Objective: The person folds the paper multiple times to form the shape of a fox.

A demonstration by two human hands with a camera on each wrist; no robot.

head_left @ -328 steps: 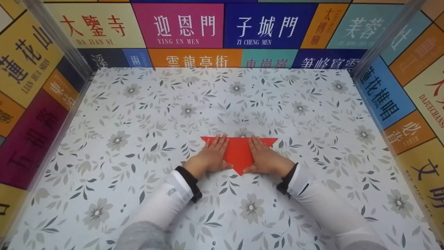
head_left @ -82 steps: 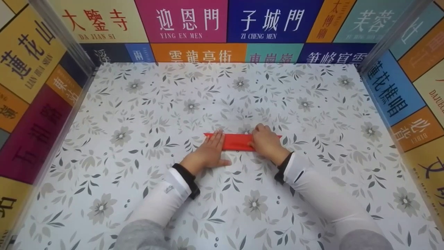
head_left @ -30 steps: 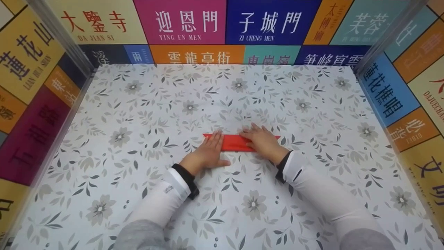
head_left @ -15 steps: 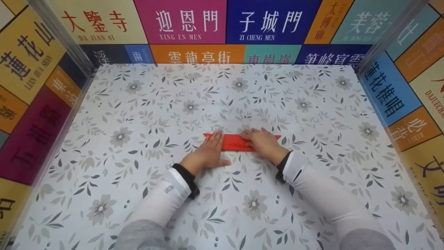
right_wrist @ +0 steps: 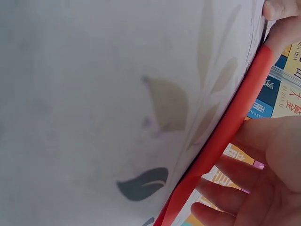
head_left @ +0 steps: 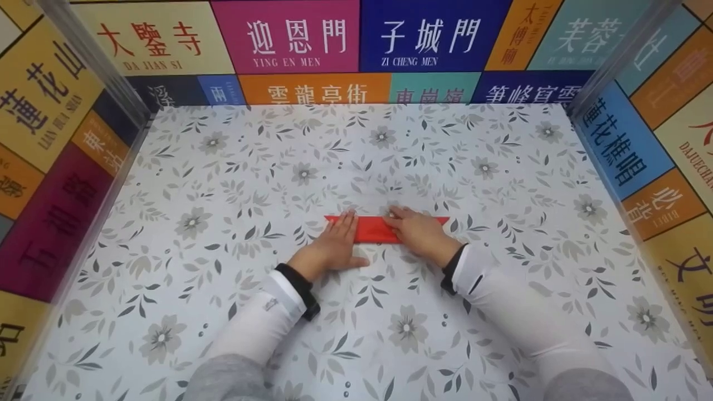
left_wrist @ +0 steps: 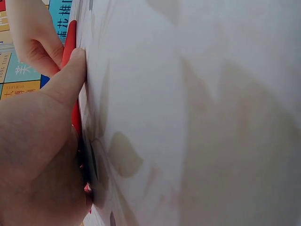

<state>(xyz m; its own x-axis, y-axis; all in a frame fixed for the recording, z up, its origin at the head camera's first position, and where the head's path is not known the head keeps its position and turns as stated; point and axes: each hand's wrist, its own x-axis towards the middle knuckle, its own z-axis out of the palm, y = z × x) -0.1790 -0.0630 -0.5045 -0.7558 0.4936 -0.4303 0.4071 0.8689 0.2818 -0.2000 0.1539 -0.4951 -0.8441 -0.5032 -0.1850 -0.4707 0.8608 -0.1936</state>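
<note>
- Paper first: the red origami paper (head_left: 374,229) lies near the middle of the floral tabletop (head_left: 223,184) as a narrow horizontal strip with pointed ends, where some ten seconds ago it was a broad triangle with its tip pointing toward the person. The tip has been folded up to the far edge.
- Left hand (head_left: 334,248) is flat, fingers straight and together, pressing down the left part of the strip; it has hardly moved over the last few seconds and acts as the anchor.
- Right hand (head_left: 420,234) has changed most. A little under three seconds ago its fingers were bunched and curled over the right part of the strip; now they lie stretched out and flat, fingertips aimed left along the far edge, and they have slid slightly toward the middle in the last second.
- Seen from the left wrist, the thumb (left_wrist: 70,75) lies against the red paper's (left_wrist: 70,40) edge, flat on the surface; from the right wrist the red strip (right_wrist: 221,141) shows edge-on with the right hand's fingers (right_wrist: 244,174) spread straight beside it.
- Judging by that, the fold is already made and the right hand is running along it to sharpen the crease, while the left keeps the strip from shifting.
- White sleeves (head_left: 262,323) cover both forearms; coloured panels with Chinese characters (head_left: 287,39) wall in the tabletop on three sides.
</note>
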